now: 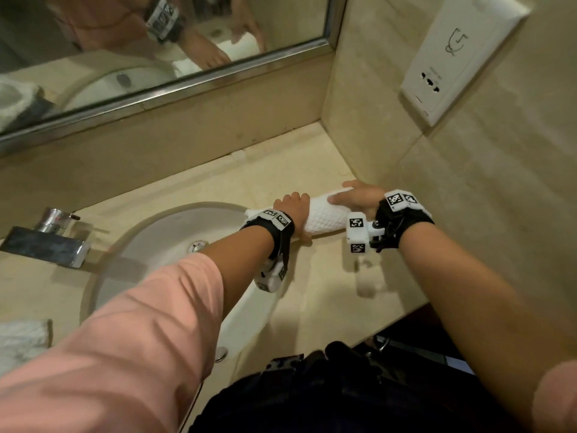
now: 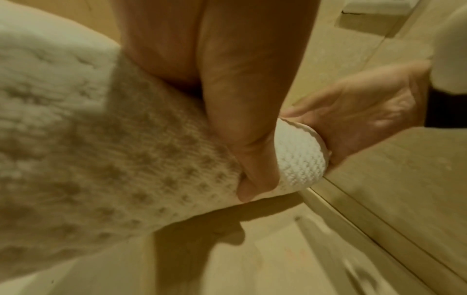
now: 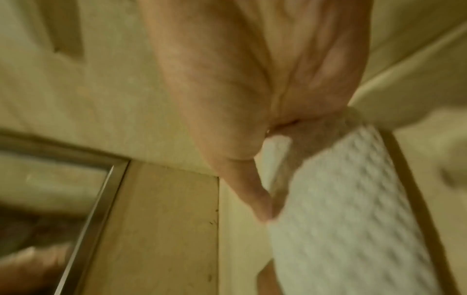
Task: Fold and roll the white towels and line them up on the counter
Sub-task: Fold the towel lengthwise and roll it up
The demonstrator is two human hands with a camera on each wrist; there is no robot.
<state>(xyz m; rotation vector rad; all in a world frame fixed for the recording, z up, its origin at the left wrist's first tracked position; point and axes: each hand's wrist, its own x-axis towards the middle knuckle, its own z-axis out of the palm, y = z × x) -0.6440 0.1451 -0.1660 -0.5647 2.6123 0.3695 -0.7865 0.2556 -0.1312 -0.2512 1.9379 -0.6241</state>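
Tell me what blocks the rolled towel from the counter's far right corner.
Nothing visible does. The towel, gripped by the left hand and right hand, lies on the counter; the stretch to the corner shows only bare stone.

A pink sleeve (image 1: 131, 332) covers the left arm; both wrists carry black straps (image 1: 406, 223) with white, square-coded camera blocks (image 1: 359, 232).

head: above, looking down on counter (image 1: 296, 170) | wrists: close along each hand | shared: rolled towel (image 1: 324, 215)
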